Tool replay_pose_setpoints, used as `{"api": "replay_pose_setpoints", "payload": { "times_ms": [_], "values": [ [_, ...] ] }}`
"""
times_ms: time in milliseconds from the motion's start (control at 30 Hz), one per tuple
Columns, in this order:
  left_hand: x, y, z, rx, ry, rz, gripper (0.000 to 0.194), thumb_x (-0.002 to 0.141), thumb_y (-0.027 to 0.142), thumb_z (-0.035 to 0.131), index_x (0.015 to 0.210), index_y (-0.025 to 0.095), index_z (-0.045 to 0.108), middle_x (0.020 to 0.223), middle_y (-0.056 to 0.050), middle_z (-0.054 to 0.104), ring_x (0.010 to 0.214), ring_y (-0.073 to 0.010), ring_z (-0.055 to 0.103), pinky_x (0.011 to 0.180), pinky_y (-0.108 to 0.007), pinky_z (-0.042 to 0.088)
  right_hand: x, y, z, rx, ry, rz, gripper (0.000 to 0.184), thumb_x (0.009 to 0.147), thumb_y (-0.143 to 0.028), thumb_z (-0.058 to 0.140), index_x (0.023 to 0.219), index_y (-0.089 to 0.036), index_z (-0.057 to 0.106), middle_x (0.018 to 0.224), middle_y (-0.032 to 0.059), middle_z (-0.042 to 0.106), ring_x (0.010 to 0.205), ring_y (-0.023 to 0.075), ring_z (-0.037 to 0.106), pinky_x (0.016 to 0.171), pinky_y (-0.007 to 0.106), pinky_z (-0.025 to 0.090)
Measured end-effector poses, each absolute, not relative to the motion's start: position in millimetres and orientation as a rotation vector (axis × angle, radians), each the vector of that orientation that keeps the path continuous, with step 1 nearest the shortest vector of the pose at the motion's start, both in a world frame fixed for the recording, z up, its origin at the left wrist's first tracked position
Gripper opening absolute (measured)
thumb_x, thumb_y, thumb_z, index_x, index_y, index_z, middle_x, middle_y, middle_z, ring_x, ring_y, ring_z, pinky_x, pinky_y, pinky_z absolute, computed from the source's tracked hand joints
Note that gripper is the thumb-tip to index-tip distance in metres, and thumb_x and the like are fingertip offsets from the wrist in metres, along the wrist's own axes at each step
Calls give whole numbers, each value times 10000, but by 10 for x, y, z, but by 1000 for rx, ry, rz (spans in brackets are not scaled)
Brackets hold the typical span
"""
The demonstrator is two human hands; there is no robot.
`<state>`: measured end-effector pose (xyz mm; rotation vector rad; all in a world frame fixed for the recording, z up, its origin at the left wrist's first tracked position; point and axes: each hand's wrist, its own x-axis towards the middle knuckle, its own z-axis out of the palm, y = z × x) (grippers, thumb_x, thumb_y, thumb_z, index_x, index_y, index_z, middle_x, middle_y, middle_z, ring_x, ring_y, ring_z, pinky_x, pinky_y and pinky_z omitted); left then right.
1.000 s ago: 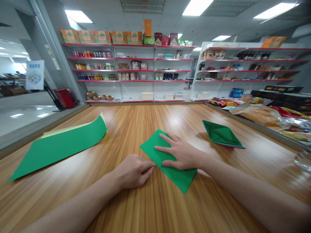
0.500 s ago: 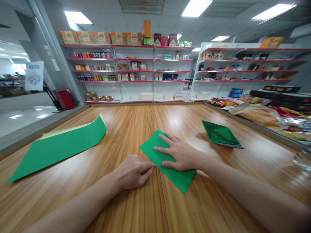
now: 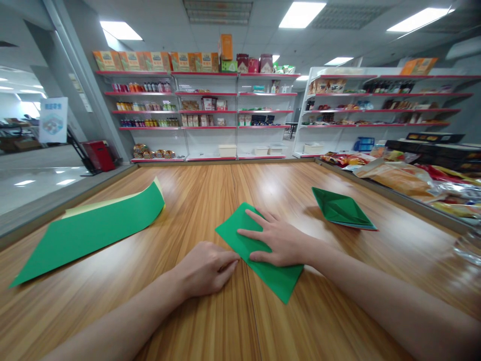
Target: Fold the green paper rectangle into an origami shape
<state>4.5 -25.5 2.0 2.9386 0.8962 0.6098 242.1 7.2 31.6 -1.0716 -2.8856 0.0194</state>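
Note:
A small sheet of green paper [image 3: 278, 283] lies slantwise on the wooden table, its corners pointing away and toward me. My right hand [image 3: 280, 240] rests flat on it with fingers spread, covering its middle and right part. At the sheet's left edge, my left hand [image 3: 206, 268] is closed, thumb and forefinger pinched together on the paper's rim. The other left fingers are curled under and hidden. To the right sits a folded green paper piece [image 3: 341, 206] with creased triangular faces. On the left lies a larger green sheet [image 3: 93, 230], curled upward at its far end, with yellow paper [image 3: 108, 202] behind it.
Snack packets [image 3: 398, 178] and dark boxes [image 3: 432, 153] crowd beyond the table's right rim. A clear plastic object [image 3: 468, 248] stands at the far right edge. Stocked shelves [image 3: 210, 111] line the back, and a red box-shaped object [image 3: 98, 154] is on the floor at left.
Both hands and the papers hold the same places on the table. Only the camera view has shifted very slightly.

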Motion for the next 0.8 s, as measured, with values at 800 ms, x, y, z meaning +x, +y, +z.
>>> {"api": "replay_pose_setpoints", "payload": {
  "times_ms": [800],
  "values": [
    [37, -252, 0, 2918, 855, 715, 240, 896, 183, 456, 877, 201, 695, 634, -27, 675, 559, -146, 630, 525, -222, 431, 2423, 67, 327, -1068, -2900, 23, 672, 848, -682, 372, 1411, -316, 371, 1548, 134, 122, 1393, 405, 115, 1064, 596, 168]
  ]
}}
